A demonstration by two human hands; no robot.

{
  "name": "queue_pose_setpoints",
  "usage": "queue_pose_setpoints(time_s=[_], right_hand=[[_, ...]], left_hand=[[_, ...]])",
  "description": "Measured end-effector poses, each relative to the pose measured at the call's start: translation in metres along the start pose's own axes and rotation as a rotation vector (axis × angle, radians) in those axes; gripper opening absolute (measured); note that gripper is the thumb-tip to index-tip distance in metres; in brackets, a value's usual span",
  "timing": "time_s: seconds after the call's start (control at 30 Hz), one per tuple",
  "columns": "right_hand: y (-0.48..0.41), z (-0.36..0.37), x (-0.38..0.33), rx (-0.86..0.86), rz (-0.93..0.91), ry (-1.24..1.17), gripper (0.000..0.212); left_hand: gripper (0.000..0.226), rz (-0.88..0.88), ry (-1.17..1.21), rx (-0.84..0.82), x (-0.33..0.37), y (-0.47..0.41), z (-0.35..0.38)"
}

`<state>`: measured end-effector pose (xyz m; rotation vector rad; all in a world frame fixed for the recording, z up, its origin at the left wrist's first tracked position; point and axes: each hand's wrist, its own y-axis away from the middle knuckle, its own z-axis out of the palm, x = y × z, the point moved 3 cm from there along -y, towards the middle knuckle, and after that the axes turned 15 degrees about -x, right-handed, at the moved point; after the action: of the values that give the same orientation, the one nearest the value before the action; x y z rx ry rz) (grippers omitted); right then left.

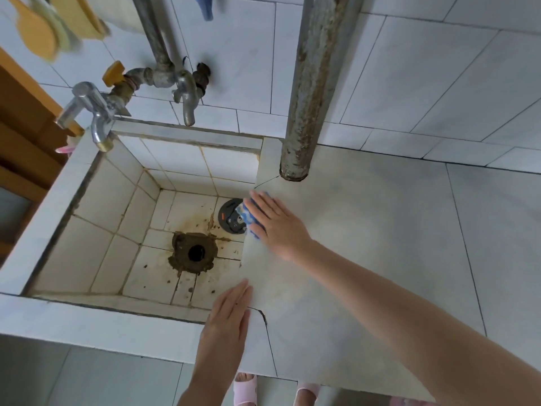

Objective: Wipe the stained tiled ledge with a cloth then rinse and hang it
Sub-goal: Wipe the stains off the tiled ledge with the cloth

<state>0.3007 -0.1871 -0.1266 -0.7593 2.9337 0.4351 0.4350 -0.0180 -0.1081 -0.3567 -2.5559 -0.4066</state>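
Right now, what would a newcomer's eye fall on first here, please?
The brown-crusted drain hole in the sink floor. Beside it the right hand presses a blue cloth on the ledge edge, below a rusty pipe; the left hand lies flat on the near rim.

left grip (227, 317) / right grip (276, 227): bare | forearms (409, 312): bare | slippers (245, 389): pink

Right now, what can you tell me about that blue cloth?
The cloth is blue with white patches and looks soft and crumpled. It lies on the tiled ledge, right at the edge above the sink. The right hand presses flat on it, hiding most of it.
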Motion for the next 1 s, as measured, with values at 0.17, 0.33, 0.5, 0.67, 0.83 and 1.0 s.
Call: queue_pose_setpoints(time_s=[0.17,0.33,0.5,0.67,0.83,1.0], right_hand=[[-0.052,-0.017,0.014,-0.103,0.124,-0.057,0.055],[-0.089,-0.028,0.028,-0.132,0.282,-0.124,0.057],[-0.103,-0.033,0.029,-0.099,0.369,-0.132,0.057],[-0.073,-0.025,0.024,-0.066,0.248,-0.157,0.056],[-0.008,-0.007,0.01,-0.07,0.199,-0.22,0.053],[0.045,0.008,0.046,-0.057,0.339,-0.216,0.059]], left_hand=[[0.041,0.034,-0.063,0.038,0.003,-0.027,-0.002],[0.041,0.021,-0.077,0.044,0.001,-0.036,-0.003],[0.039,0.029,-0.075,0.054,0.002,-0.036,-0.005],[0.037,0.039,-0.079,0.061,0.001,-0.035,-0.005],[0.04,0.037,-0.122,0.042,0.002,-0.037,-0.007],[0.041,0.033,-0.107,0.025,0.003,-0.039,-0.01]])
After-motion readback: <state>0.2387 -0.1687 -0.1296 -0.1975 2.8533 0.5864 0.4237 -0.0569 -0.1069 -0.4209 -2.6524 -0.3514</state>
